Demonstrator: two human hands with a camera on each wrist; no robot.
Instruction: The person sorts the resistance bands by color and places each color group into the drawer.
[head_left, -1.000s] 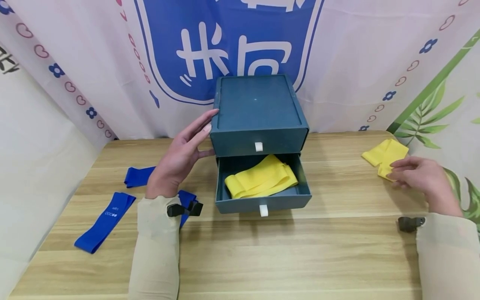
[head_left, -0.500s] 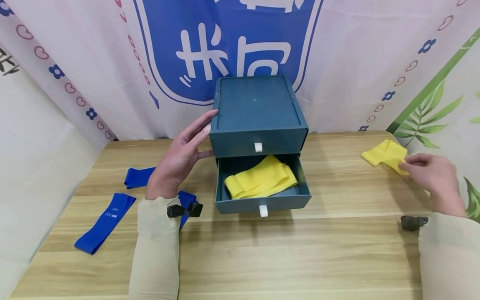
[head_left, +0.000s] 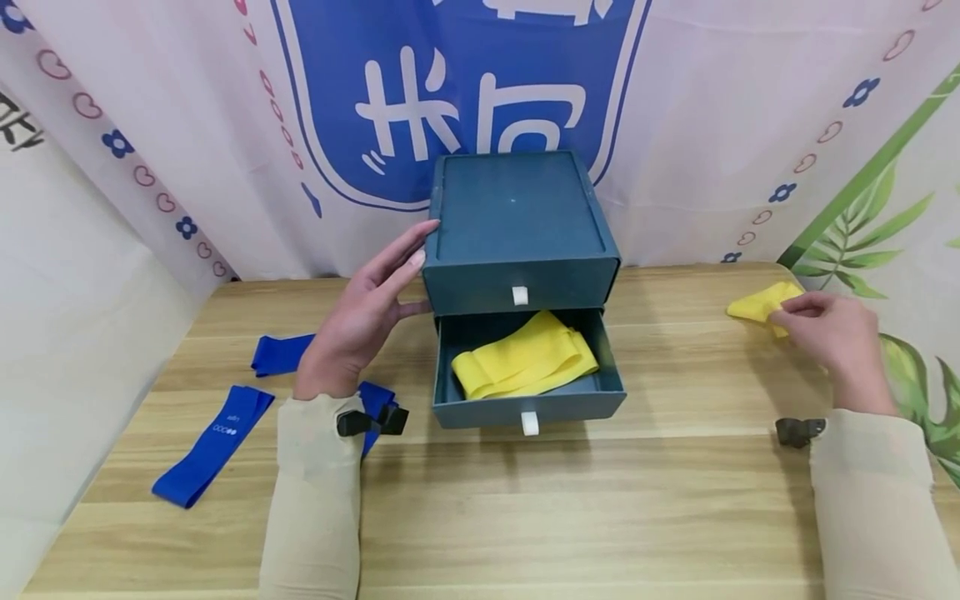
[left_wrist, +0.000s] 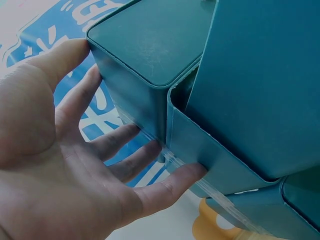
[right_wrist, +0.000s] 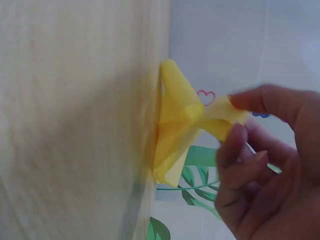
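My left hand [head_left: 365, 312] rests with spread, fairly straight fingers against the left side of a dark teal two-drawer box [head_left: 517, 208]. In the left wrist view, the fingertips [left_wrist: 192, 172] touch the box's side wall. The lower drawer [head_left: 525, 408] is pulled out, and a folded yellow resistance band [head_left: 517, 358] lies inside it. At the far right of the table, my right hand [head_left: 832, 333] pinches one end of another yellow resistance band [head_left: 761, 302]. In the right wrist view, that end is lifted between thumb and finger while the rest of the band [right_wrist: 175, 120] stays on the tabletop.
Blue resistance bands [head_left: 213, 446] lie on the left of the wooden table [head_left: 570, 517], one partly hidden by my left sleeve [head_left: 315, 500]. The upper drawer, with its white pull tab [head_left: 520, 295], is closed. A printed curtain [head_left: 675, 167] hangs behind the box.
My right hand first takes hold of the right-hand yellow band's edge, then moves left and slightly up, folding the band into a smaller shape. The left hand stays on the box.
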